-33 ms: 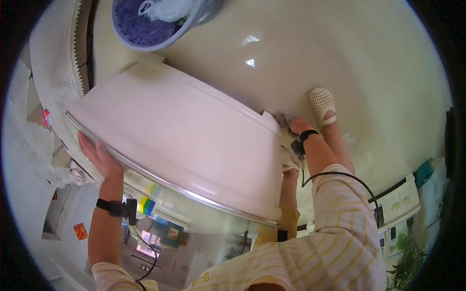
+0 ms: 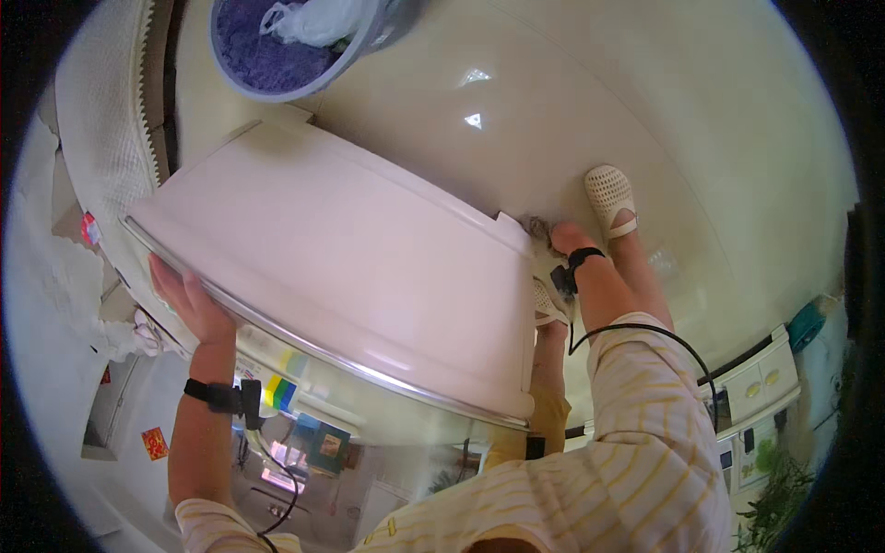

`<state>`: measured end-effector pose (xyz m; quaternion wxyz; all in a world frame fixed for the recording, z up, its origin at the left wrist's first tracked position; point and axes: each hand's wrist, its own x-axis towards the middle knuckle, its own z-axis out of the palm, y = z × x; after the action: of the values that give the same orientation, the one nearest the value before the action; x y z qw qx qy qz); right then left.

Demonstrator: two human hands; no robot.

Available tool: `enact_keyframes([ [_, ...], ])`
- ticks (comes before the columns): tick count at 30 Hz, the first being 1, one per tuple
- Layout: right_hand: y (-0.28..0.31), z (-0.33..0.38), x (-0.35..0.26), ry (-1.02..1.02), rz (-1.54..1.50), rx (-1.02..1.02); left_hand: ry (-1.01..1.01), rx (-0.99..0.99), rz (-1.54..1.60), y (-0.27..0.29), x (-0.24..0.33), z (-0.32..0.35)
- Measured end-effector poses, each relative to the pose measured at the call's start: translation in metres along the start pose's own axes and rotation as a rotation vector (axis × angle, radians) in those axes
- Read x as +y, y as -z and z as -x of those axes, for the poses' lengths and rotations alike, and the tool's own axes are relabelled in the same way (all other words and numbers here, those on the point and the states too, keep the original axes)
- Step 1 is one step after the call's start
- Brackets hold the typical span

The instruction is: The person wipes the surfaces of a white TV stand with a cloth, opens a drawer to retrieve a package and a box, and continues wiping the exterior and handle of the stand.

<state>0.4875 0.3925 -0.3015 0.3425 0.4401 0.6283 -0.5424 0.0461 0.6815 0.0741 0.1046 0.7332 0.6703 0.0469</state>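
Observation:
A large pale pink furniture piece [image 2: 350, 249] with a shiny metal-trimmed edge fills the middle; it seems to be a cabinet or table with a glassy top. My left hand [image 2: 192, 300] rests at the trimmed edge on the left, fingers curled against it, their tips partly hidden behind the rim. Low by the piece's right corner, near the floor, my right hand [image 2: 573, 238] is closed around a grey, bunched, cloth-like thing [image 2: 537, 227]. Most of that thing is hidden by the hand and the corner. Both wrists wear black straps with small devices and cables.
A round bin [image 2: 286, 92] with purple inside and a white plastic bag stands at the upper left. My feet in cream perforated shoes [image 2: 610, 198] are on the glossy tiled floor [image 2: 719, 120]. A quilted white cover [image 2: 106, 101] lies along the left; a plant [image 2: 784, 488] is at lower right.

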Motion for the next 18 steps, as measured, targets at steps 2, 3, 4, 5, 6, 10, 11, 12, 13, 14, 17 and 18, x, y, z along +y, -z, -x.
enact_keyframes([
  [2,0.011,0.005,-0.014,-0.093,-0.295,0.154,-0.091,-0.023,-0.085,0.002,-0.006,0.000],
  [3,0.020,0.009,-0.019,-0.142,-0.438,0.231,0.015,0.003,0.011,-0.004,0.006,0.000],
  [4,0.029,0.012,-0.024,-0.188,-0.583,0.307,0.121,0.028,0.104,-0.007,0.017,0.000],
  [5,0.041,0.010,-0.030,-0.189,-0.583,0.309,0.120,0.030,0.105,-0.010,0.021,-0.001],
  [6,0.058,0.008,-0.038,-0.103,-0.571,0.265,0.111,0.036,0.170,-0.011,0.025,-0.003],
  [10,0.090,0.031,-0.044,-0.038,-0.763,0.025,0.139,0.045,0.133,-0.009,0.022,-0.001],
  [11,0.105,0.049,-0.049,-0.003,-0.742,0.025,0.063,0.023,-0.015,-0.002,0.013,0.001],
  [12,0.087,0.050,-0.043,0.006,-0.679,0.082,0.071,0.042,-0.020,-0.002,0.012,0.000],
  [13,0.066,0.048,-0.034,0.001,-0.616,0.140,0.059,0.035,-0.034,-0.007,0.015,-0.003],
  [14,0.059,0.043,-0.036,0.006,-0.596,0.141,0.057,0.025,-0.055,-0.009,0.017,-0.002],
  [17,0.081,0.026,-0.057,-0.033,-0.515,0.183,0.059,0.087,-0.032,-0.013,0.017,0.002],
  [18,0.097,0.023,-0.068,-0.032,-0.489,0.194,0.052,0.095,-0.021,-0.013,0.017,0.005],
])
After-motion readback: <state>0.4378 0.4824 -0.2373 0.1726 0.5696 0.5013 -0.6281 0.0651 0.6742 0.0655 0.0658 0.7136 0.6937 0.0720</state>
